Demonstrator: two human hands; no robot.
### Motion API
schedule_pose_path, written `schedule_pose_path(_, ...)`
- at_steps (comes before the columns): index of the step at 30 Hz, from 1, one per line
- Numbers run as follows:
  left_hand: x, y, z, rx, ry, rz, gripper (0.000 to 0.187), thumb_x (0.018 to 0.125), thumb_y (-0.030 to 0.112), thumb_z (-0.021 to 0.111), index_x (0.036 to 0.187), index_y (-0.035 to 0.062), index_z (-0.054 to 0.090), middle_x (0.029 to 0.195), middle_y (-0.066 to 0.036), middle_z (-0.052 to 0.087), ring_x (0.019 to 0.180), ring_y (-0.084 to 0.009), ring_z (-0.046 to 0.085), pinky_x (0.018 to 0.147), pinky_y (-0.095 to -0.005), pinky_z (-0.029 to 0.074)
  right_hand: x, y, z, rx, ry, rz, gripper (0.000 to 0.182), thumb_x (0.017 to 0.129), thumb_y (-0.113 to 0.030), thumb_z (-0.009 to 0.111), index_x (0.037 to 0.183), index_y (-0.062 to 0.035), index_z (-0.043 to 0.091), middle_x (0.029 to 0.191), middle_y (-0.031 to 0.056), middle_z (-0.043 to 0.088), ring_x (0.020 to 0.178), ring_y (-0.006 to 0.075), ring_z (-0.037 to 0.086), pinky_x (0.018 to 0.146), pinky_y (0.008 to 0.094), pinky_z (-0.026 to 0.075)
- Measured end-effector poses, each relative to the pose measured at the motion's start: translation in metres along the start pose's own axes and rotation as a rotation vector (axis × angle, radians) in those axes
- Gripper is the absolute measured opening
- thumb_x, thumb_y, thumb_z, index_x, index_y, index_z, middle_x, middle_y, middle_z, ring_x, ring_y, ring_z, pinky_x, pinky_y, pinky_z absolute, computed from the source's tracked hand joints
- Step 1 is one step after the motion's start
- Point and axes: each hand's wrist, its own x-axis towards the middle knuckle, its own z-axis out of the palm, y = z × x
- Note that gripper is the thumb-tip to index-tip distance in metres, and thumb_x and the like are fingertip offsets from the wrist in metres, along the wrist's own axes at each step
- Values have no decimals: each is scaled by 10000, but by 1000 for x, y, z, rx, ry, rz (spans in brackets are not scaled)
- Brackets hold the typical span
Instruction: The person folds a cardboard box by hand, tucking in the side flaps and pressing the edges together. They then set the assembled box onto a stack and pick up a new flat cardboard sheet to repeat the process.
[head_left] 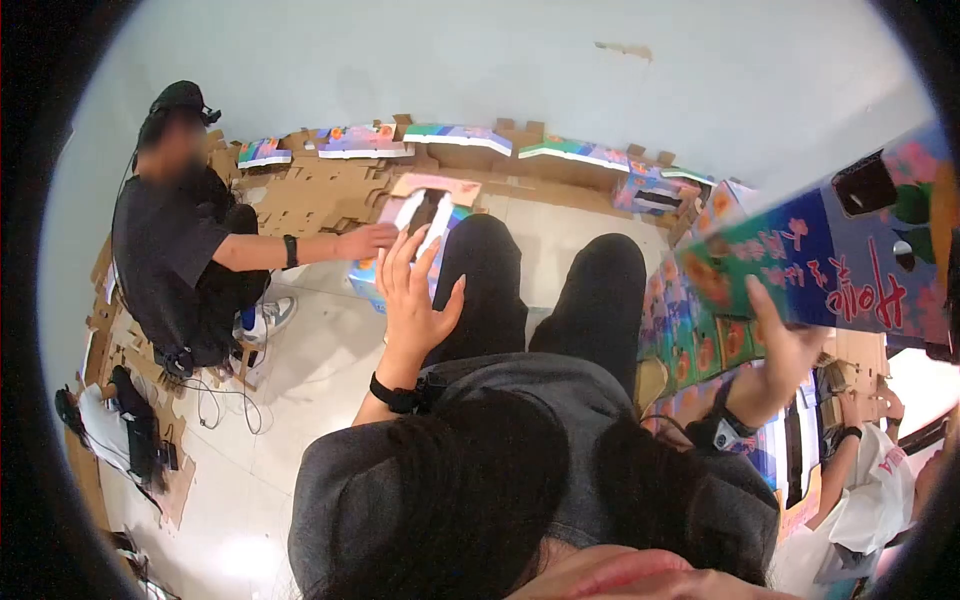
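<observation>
My left hand is raised with its fingers apart and nothing in it. Its fingertips overlap the near side of a printed carton with a dark slot in its pale top, in front of my left knee. A co-worker's hand reaches to that carton from the left. On the other side, my right hand grips the lower edge of a large blue-green printed cardboard box, one finger along its face. The box stands tilted, with a dark hand hole and red lettering; its far end runs out of view.
A person in dark clothes crouches at left. Flat brown cardboard and several printed cartons line the wall. Stacked printed cartons stand beside my right leg. Another person is at lower right. Cables lie on the floor.
</observation>
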Motion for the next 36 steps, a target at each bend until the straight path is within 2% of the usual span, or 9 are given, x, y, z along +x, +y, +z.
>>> schedule_pose_path(4,3,-5,-8,-7,27,5,672,815,178,767,1412,104,466,1433,-139,513,1409,-361,418,1172,-566,229,15,-7,-61,-566,176,-424,1015,695,-78,916,1515,9,325,1381,192,534,1259,293,517,1075,419,407)
schedule_pose_path(7,6,-9,-11,24,73,-45,652,814,158,757,1395,75,473,1430,-153,514,1388,-371,425,1156,-542,263,16,-49,-94,-1256,353,-542,1192,674,-312,917,1601,-40,218,1422,279,491,1344,396,436,1132,489,331)
schedule_pose_path(11,7,-13,-12,-2,85,-73,621,816,131,745,1373,42,488,1422,-164,519,1359,-377,439,1129,-504,306,-5,-68,-159,-1482,351,-444,1073,704,-258,869,1609,-220,296,1440,271,478,1318,426,446,1107,531,348)
schedule_pose_path(14,4,-17,-7,1,58,-67,644,804,159,756,1387,55,501,1414,-163,504,1339,-393,447,1112,-520,298,-33,-92,-202,-1678,140,-343,994,727,-141,806,1597,-250,337,1423,311,465,1296,469,447,1120,519,323)
schedule_pose_path(18,2,-7,4,-2,1,-62,619,812,163,751,1373,52,513,1397,-150,520,1343,-375,448,1127,-525,285,-69,-82,-248,-1870,-55,-59,997,608,-153,819,1520,-345,466,1435,292,460,1325,463,444,1165,560,264)
schedule_pose_path(23,6,-8,-4,37,-13,-82,607,816,172,748,1365,51,520,1351,-135,561,1337,-347,466,1146,-531,270,-92,-80,-265,-1772,-284,258,908,565,-275,873,1427,-332,591,1406,274,501,1352,442,440,1191,561,218)
schedule_pose_path(26,7,-11,-4,58,-15,-81,593,819,180,744,1359,64,527,1336,-129,573,1326,-338,480,1156,-535,260,-92,-67,-279,-1734,-322,324,911,568,-283,873,1431,-324,585,1394,277,503,1353,437,440,1194,545,217)
schedule_pose_path(31,10,-12,-10,59,-76,-58,516,826,207,744,1302,97,576,1320,-101,588,1305,-316,506,1168,-539,249,-73,-55,-286,-1636,-361,549,1134,455,-14,864,1477,-364,519,1448,230,506,1368,390,450,1167,469,273)
schedule_pose_path(36,11,-4,-11,34,-145,-30,441,822,222,754,1229,114,625,1277,-72,617,1284,-299,526,1176,-536,250,-78,-19,-336,-1456,-439,458,1135,469,50,820,1509,-266,496,1218,118,569,1163,296,548,1033,367,401)
